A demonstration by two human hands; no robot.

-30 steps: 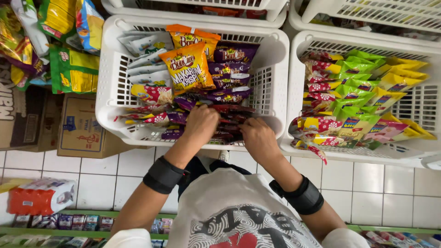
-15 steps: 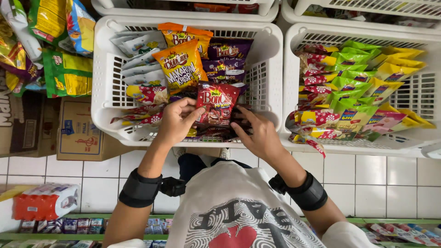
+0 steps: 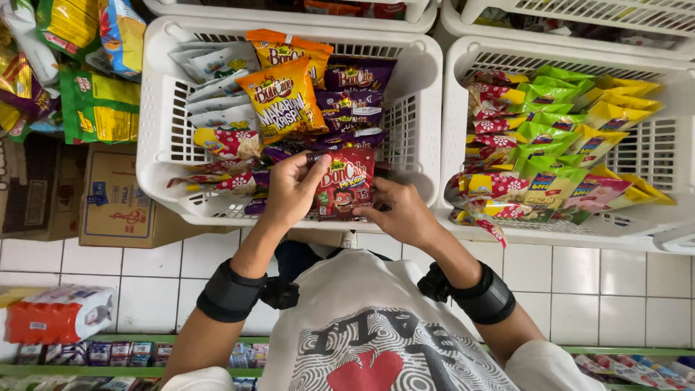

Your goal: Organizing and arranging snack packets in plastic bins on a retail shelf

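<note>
The person's left hand (image 3: 289, 190) and right hand (image 3: 400, 211) both grip a red snack packet (image 3: 346, 182), which is held upright over the front edge of a white plastic basket (image 3: 163, 108). The left hand's fingers close on the packet's upper left corner, while the right hand pinches its lower right side, so the packet sits between the two hands, just above the basket's near rim. Behind the packet, inside the same basket, lie purple snack packets (image 3: 355, 90), an orange snack packet (image 3: 282, 98) standing tilted in the middle, and a stack of pale packets (image 3: 213, 80) along the left wall. Flowered red and yellow packets (image 3: 228, 141) lie low on the left side near the left hand. A second white basket (image 3: 651, 217) stands just beside the first on the right, filled with rows of green and yellow packets (image 3: 572, 123). Each forearm wears a black wrist band (image 3: 230, 291). To the left of the baskets a cardboard box (image 3: 116, 203) rests on the white tiled floor (image 3: 594, 289), with green bags (image 3: 98, 108) hanging above it.
</note>
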